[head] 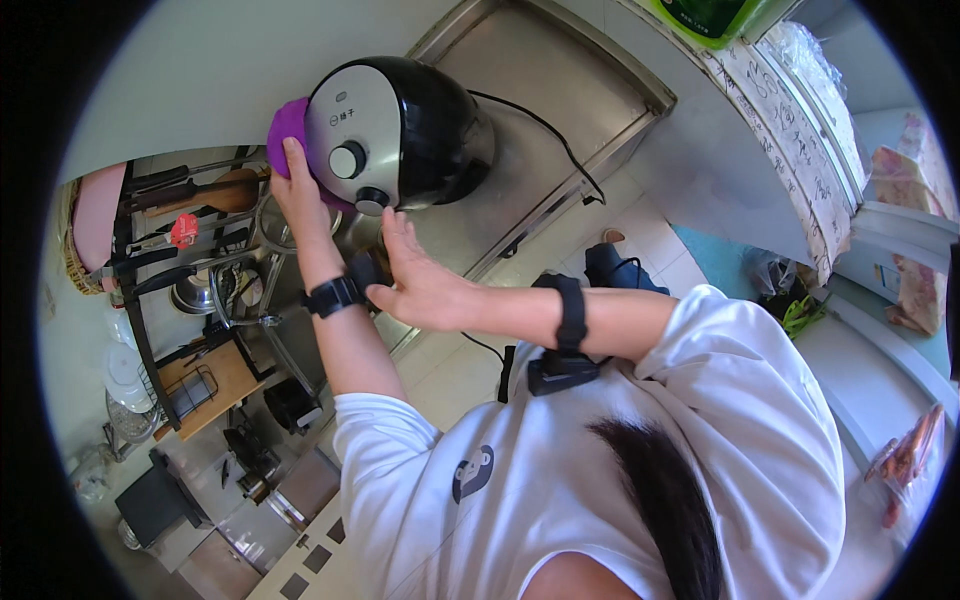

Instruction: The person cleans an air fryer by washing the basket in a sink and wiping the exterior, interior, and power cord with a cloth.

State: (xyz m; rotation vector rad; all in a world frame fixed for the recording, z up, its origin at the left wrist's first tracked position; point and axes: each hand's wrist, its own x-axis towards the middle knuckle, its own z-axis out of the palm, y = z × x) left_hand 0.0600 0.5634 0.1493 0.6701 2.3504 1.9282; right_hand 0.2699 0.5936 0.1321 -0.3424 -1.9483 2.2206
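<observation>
A black and silver air fryer with two round knobs stands on a stainless steel counter. On its left side my left hand presses a purple cloth, thumb on top; the other fingers are largely hidden behind. More purple shows below the fryer's front edge. My right hand is at the fryer's lower front, palm flat and fingers extended, fingertips close to the lower knob. Whether they touch it, I cannot tell. Nothing is seen in that hand. A black cord runs from behind the fryer over the counter.
At left are a rack with hanging utensils, a faucet and a wooden board. A steel rim edges the counter. A green bottle stands at upper right, a refrigerator door at right.
</observation>
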